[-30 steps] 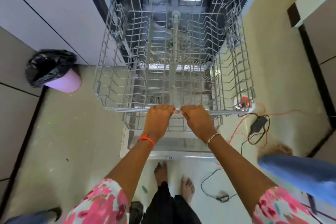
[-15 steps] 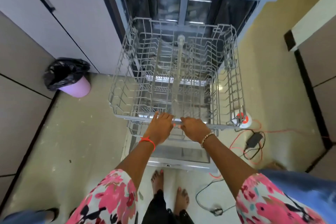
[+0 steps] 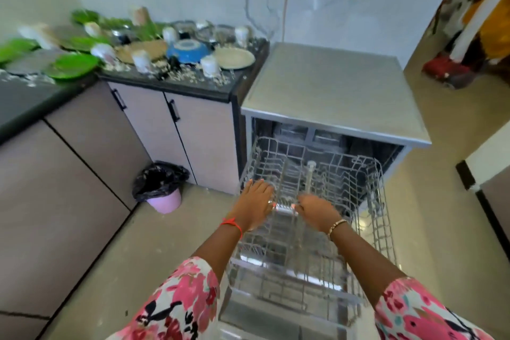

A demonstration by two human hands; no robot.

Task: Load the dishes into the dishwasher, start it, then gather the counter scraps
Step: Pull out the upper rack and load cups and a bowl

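The dishwasher [image 3: 331,91] stands open with its empty grey wire rack [image 3: 379,201] pulled out over the lowered door [image 3: 276,309]. My left hand [image 3: 258,201] hovers over the rack's left side with fingers straight, holding nothing. My right hand [image 3: 317,208] is blurred beside it above the rack's middle, fingers relaxed and empty. Dirty dishes crowd the dark counter [image 3: 171,88] at the left: a blue bowl [image 3: 187,50], a green plate [image 3: 71,65], a beige plate [image 3: 234,58] and white cups [image 3: 141,60]. Pale scraps [image 3: 187,76] are scattered near the counter's front edge.
A pink bin [image 3: 165,199] lined with a black bag sits on the floor against the cabinets, left of the dishwasher. An orange cable [image 3: 285,3] hangs down the marble wall. A red object [image 3: 441,69] lies on the floor at the far right.
Both hands have let go of the rack's front rail and lifted above the rack. My view has swung up, bringing the counter and dishes into sight.
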